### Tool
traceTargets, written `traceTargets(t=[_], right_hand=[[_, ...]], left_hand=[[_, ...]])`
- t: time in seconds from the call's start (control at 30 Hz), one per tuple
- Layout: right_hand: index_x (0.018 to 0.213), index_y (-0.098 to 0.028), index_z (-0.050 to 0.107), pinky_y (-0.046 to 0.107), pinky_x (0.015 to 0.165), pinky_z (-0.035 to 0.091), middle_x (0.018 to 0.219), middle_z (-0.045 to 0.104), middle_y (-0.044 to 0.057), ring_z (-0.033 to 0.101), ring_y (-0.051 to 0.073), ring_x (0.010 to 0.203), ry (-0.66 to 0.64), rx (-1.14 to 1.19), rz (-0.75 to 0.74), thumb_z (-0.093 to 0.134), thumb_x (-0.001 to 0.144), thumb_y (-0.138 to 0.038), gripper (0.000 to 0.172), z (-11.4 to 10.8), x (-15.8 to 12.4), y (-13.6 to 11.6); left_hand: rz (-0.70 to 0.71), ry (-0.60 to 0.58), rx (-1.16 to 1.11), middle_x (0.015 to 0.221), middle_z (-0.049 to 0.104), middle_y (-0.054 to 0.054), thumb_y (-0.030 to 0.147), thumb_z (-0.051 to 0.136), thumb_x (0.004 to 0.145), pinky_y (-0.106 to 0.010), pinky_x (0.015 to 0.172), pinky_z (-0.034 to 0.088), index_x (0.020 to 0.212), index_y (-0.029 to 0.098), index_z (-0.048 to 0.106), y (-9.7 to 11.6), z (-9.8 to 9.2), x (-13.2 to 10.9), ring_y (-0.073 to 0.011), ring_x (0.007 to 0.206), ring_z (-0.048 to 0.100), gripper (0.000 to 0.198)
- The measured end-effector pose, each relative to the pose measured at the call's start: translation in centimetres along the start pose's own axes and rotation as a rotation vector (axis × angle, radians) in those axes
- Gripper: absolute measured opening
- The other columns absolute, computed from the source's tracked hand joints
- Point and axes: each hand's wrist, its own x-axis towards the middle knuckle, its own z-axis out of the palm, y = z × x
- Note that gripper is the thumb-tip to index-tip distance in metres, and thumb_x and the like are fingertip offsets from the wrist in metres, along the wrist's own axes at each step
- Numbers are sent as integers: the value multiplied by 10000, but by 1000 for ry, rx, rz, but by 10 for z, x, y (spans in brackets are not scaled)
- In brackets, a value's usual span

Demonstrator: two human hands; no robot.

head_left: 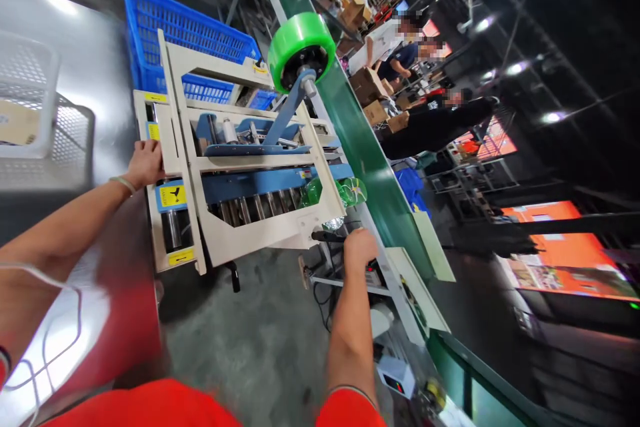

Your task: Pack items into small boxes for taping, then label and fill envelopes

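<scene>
Both your hands are at the machine [250, 183], which stands between a metal-topped desk [107, 97] and a green conveyor belt [370, 160]. Your right hand [361, 248] is closed in a fist at the end of the black handle [327, 236], which juts from the machine's cream side plate [270, 235] on the side nearest you. Your left hand [147, 161] is partly curled at the machine's desk-side end, bent over the edge of the frame [173, 150]; its fingertips are out of sight behind the edge, so how firmly it grips cannot be told.

Your right arm reaches out nearly straight from its red sleeve [350, 407], the back of the hand upward. Your left forearm slants in over the desk, a band [124, 183] at its wrist.

A bright green wheel [301, 50] sits on a blue arm [287, 113] rising from the middle of the machine. A blue basket [190, 27] stands on the machine's far side, and a second crank [235, 277] hangs below its near edge. Past the machine, across the belt, co-workers [390, 47] stand by cardboard boxes [370, 87].
</scene>
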Motion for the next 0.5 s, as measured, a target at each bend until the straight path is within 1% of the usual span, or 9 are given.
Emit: traceTargets(t=[0.03, 0.1, 0.13, 0.17, 0.27, 0.33, 0.4, 0.5], right_hand=[[1292, 22, 797, 453, 1011, 668, 1130, 819, 325, 852, 387, 1198, -1, 9, -13, 390, 1190, -194, 472, -1, 11, -9], [1327, 10, 794, 473, 1049, 660, 1162, 817, 327, 842, 390, 1225, -4, 25, -37, 395, 1186, -186, 466, -1, 26, -23], [1334, 8, 792, 481, 1060, 656, 1173, 815, 331, 839, 395, 1232, -11, 31, -50, 402, 1180, -178, 459, -2, 30, -28], [1337, 12, 791, 489, 1064, 652, 1182, 811, 339, 835, 402, 1237, -17, 36, -59, 406, 1175, -172, 456, -2, 31, -31], [1347, 16, 786, 482, 1052, 646, 1197, 803, 351, 828, 411, 1245, -24, 31, -69, 423, 1172, -175, 446, -3, 30, -33], [1352, 12, 786, 462, 1045, 642, 1199, 802, 350, 827, 404, 1250, -21, 17, -72, 439, 1173, -180, 435, -3, 27, -30], [1350, 9, 786, 456, 1044, 639, 1202, 802, 347, 826, 403, 1257, -25, 5, -73, 428, 1182, -191, 443, -3, 25, -29], [1357, 13, 776, 468, 1053, 632, 1215, 799, 345, 816, 414, 1282, -30, 0, -64, 375, 1204, -210, 483, -3, 25, -30]], left_hand=[[-24, -8, -12, 1499, 632, -338, 991, 443, 768, -652, 1132, 284, 1428, -184, 584, 3, -1, 0, -489, 1490, 470, 1355], [-61, -34, -18, 1535, 593, -374, 862, 694, 766, -635, 1195, 286, 1441, -153, 564, 9, -3, 1, -473, 1474, 463, 1227], [-73, -43, -14, 1542, 582, -378, 788, 774, 767, -618, 1216, 288, 1451, -143, 551, 12, -3, 1, -466, 1464, 457, 1177], [-79, -49, -8, 1550, 571, -374, 723, 814, 783, -600, 1228, 292, 1466, -137, 535, 14, -3, 2, -460, 1461, 448, 1133], [-93, -57, 2, 1551, 554, -342, 570, 796, 891, -550, 1237, 309, 1489, -112, 513, 14, -3, 1, -433, 1467, 432, 950], [-109, -58, 12, 1538, 555, -336, 479, 797, 911, -543, 1240, 315, 1483, -105, 511, 8, -3, -3, -428, 1463, 433, 867], [-111, -49, 31, 1541, 552, -333, 434, 822, 901, -554, 1250, 315, 1511, -100, 492, -1, -4, -9, -436, 1460, 436, 876], [-114, -23, 67, 1571, 533, -336, 436, 858, 889, -568, 1259, 321, 1570, -76, 456, -8, -5, -15, -456, 1465, 446, 942]])
